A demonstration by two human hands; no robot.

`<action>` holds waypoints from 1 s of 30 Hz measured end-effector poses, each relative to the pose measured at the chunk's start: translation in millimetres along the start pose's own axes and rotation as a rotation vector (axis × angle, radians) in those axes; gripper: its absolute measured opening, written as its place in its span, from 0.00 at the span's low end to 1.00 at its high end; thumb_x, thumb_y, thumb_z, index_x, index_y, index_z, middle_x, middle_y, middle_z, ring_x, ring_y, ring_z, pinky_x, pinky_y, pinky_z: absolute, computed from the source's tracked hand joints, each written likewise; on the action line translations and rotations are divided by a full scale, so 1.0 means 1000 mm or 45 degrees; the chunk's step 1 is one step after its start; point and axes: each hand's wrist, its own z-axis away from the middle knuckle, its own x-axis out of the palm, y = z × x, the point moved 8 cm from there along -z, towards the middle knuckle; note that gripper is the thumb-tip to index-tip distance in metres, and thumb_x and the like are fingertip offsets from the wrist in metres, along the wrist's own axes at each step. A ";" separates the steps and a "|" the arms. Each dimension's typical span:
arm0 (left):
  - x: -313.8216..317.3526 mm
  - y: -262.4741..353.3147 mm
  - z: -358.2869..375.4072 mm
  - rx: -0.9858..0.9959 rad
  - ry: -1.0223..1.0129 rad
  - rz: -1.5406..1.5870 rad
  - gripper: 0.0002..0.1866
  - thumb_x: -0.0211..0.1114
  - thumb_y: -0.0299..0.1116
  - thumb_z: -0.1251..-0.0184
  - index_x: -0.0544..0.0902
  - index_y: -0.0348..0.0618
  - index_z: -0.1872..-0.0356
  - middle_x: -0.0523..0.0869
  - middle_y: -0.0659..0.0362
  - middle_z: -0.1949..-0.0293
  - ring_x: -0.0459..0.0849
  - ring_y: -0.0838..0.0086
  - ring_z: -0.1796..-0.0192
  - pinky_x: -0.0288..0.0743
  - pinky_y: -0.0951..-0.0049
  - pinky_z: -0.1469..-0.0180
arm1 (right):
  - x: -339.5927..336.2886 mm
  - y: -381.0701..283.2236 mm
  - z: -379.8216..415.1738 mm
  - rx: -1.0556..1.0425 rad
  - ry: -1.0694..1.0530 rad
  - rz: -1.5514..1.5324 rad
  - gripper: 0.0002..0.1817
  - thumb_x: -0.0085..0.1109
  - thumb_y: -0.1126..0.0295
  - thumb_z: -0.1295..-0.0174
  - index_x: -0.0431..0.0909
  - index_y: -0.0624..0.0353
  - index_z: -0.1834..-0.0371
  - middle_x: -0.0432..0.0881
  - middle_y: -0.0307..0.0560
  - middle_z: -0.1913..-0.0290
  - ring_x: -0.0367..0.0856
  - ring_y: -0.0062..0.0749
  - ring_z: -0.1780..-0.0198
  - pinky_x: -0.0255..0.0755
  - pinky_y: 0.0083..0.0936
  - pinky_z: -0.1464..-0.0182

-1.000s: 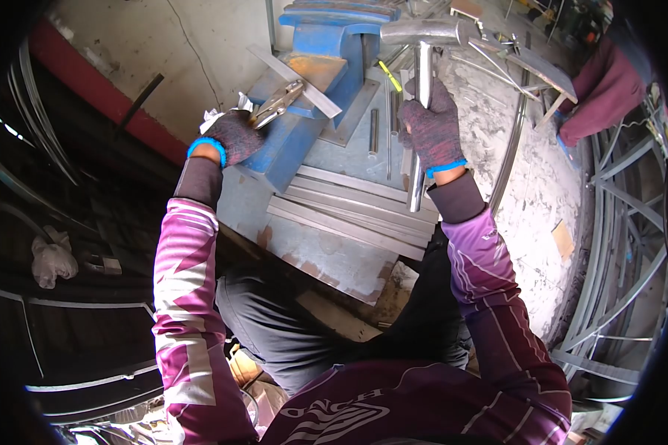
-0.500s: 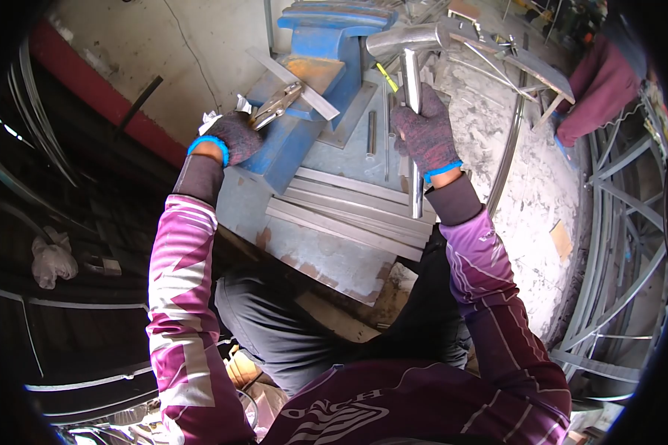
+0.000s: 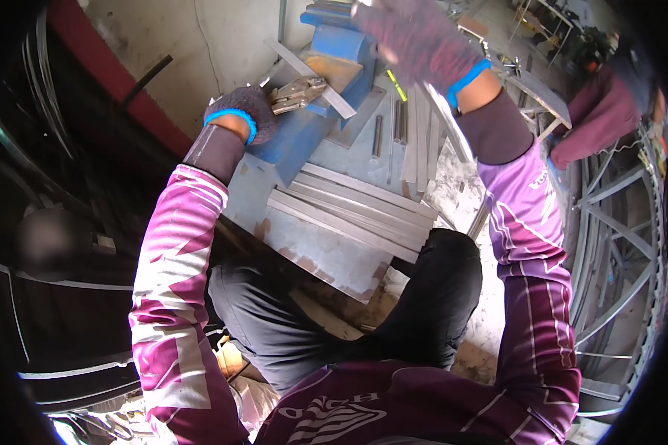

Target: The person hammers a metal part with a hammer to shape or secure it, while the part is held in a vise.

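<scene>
My left hand (image 3: 239,111), in a dark knit glove with a blue cuff, is closed around the handles of locking pliers (image 3: 298,95). The pliers' jaws grip a flat metal strip (image 3: 339,102), which lies across the blue bench vise (image 3: 341,46). Raised at the top of the view is my gloved right hand (image 3: 423,44), blurred by motion and closed on a hammer (image 3: 453,126). Only the shiny handle shows below the fist; the hammer's head cannot be made out.
Several flat metal bars (image 3: 349,211) lie on the grey metal plate (image 3: 326,263) before my knees. A short round rod (image 3: 376,137) and a yellow-green marker (image 3: 397,85) lie right of the vise. Another person's leg (image 3: 597,122) and a steel truss (image 3: 623,193) are at right.
My right hand has swung up and away with the hammer, whose head no longer shows. My left hand, pliers and strip sit slightly further right in view.
</scene>
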 end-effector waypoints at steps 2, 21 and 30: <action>0.000 -0.002 -0.003 -0.010 0.003 0.007 0.22 0.60 0.31 0.43 0.85 0.40 0.46 0.87 0.41 0.49 0.85 0.47 0.43 0.81 0.56 0.43 | -0.023 -0.035 -0.008 -0.427 0.217 0.389 0.21 0.57 0.52 0.32 0.79 0.61 0.52 0.80 0.60 0.66 0.83 0.51 0.59 0.78 0.45 0.55; 0.033 -0.008 -0.012 0.094 0.050 -0.111 0.21 0.58 0.39 0.42 0.88 0.41 0.51 0.90 0.45 0.57 0.90 0.52 0.50 0.80 0.55 0.45 | 0.141 0.022 0.136 1.061 0.171 -0.818 0.26 0.71 0.52 0.44 0.75 0.64 0.58 0.80 0.62 0.63 0.81 0.58 0.58 0.74 0.45 0.53; 0.040 -0.022 -0.020 0.108 0.009 0.011 0.25 0.61 0.46 0.42 0.86 0.31 0.55 0.88 0.37 0.59 0.88 0.46 0.53 0.81 0.56 0.49 | 0.153 0.004 0.132 1.290 0.496 -1.535 0.08 0.60 0.73 0.43 0.72 0.55 0.62 0.74 0.38 0.76 0.73 0.23 0.78 0.68 0.25 0.78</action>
